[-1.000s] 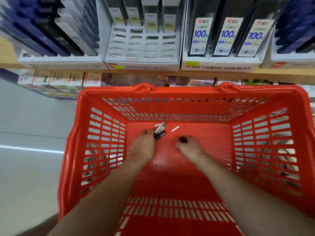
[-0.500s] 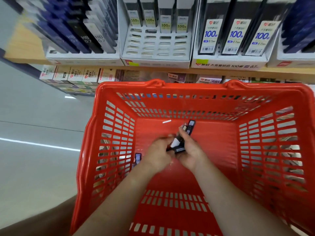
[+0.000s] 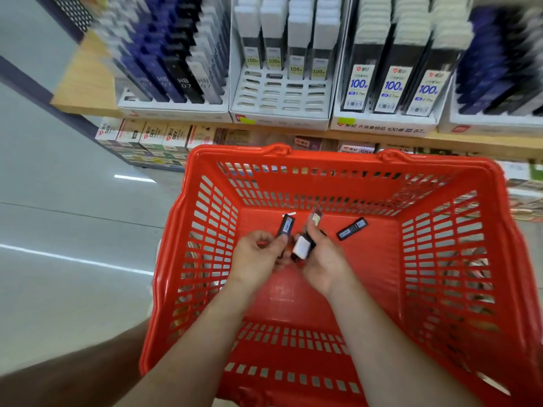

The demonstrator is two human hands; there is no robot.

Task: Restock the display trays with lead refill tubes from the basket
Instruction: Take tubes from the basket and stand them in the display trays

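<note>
Tubes (image 3: pixel 285 227), flat and dark, fill left hand (image 3: pixel 255 259) and right hand (image 3: pixel 326 259).

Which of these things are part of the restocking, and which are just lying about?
Part of the job: red basket; left hand gripping a dark tube; right hand holding a bundle of tubes; loose tube on the basket floor; half-empty white tray.
Just lying about: white scrap in the basket; DIY boxes on the lower shelf.

head view, looking steeply down into basket (image 3: pixel 188 218), shelf trays (image 3: pixel 279 113) ahead
</note>
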